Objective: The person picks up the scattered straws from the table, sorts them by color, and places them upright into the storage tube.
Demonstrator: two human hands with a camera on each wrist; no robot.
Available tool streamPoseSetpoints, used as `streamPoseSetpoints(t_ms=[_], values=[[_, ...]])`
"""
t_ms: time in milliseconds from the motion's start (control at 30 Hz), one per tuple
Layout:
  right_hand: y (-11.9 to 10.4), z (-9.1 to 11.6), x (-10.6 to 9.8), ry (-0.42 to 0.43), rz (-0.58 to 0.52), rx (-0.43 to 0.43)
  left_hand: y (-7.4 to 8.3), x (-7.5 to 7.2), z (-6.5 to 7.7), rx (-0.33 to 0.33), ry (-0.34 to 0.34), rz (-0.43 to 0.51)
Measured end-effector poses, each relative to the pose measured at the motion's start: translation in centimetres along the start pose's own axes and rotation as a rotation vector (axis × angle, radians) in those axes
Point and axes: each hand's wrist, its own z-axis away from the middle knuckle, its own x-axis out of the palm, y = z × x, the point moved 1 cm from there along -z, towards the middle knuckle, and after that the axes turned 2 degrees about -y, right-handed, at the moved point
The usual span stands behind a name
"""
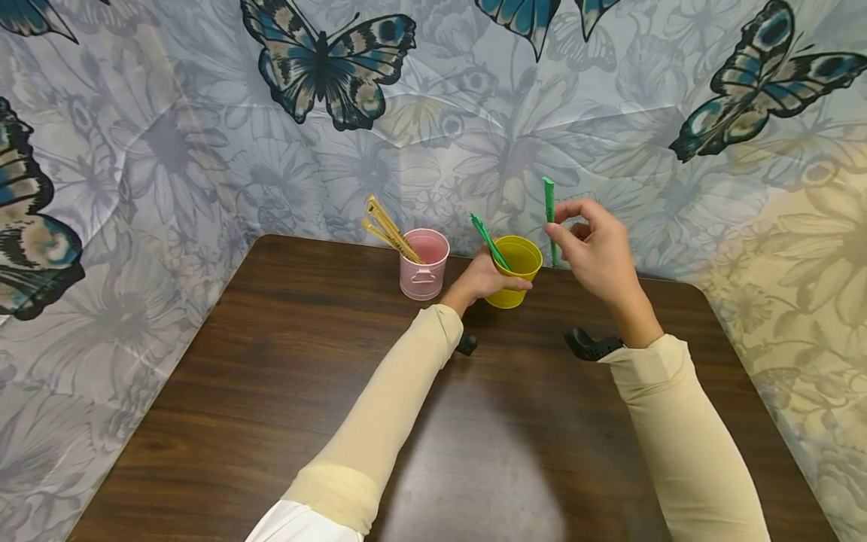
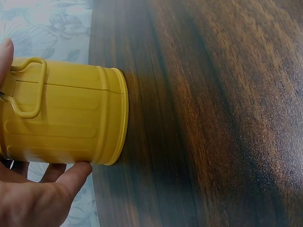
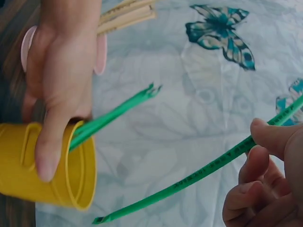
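My left hand [image 1: 482,277] grips a small yellow metal bucket [image 1: 506,298], thumb across its near side. In the left wrist view the bucket [image 2: 66,127] shows a wire handle and ribbed wall. Thin green sticks [image 1: 489,239] lean out of it to the left. My right hand [image 1: 599,252] pinches another long green stick [image 1: 549,202] between thumb and fingers, upright just right of the bucket. In the right wrist view this stick [image 3: 189,180] bears dark printed lettering and its lower end stands outside the bucket's mouth.
A pink bucket [image 1: 421,283] with several tan sticks [image 1: 394,232] stands left of the yellow one. Both are near the back edge of the dark wooden table [image 1: 284,361]. A butterfly-printed cloth [image 1: 433,150] hangs right behind.
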Motion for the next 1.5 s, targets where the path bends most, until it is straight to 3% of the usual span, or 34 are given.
streamPoseSetpoints(t_ms=[200,467,800,1067,1267,1500], values=[[0.3,-1.1,1.9,-0.025,0.022,0.046,-0.1,-0.1,0.1,0.022,-0.007,-0.016],[3.6,-1.3,4.3,-0.108,0.109,0.148,0.0,-0.3,-0.1,0.037,-0.004,-0.019],[6.9,-1.4,6.1,-0.198,0.173,0.166,-0.2,-0.3,-0.3,0.042,-0.006,-0.025],[7.3,-1.3,6.7,-0.205,0.189,0.167,0.4,-0.2,0.0,0.047,0.002,0.008],[7.1,-1.1,6.5,-0.220,0.186,0.165,1.3,-0.3,0.3,0.046,-0.038,0.027],[6.7,-0.5,6.2,-0.250,0.179,0.169,0.5,-0.2,-0.1,0.011,-0.032,-0.018]])
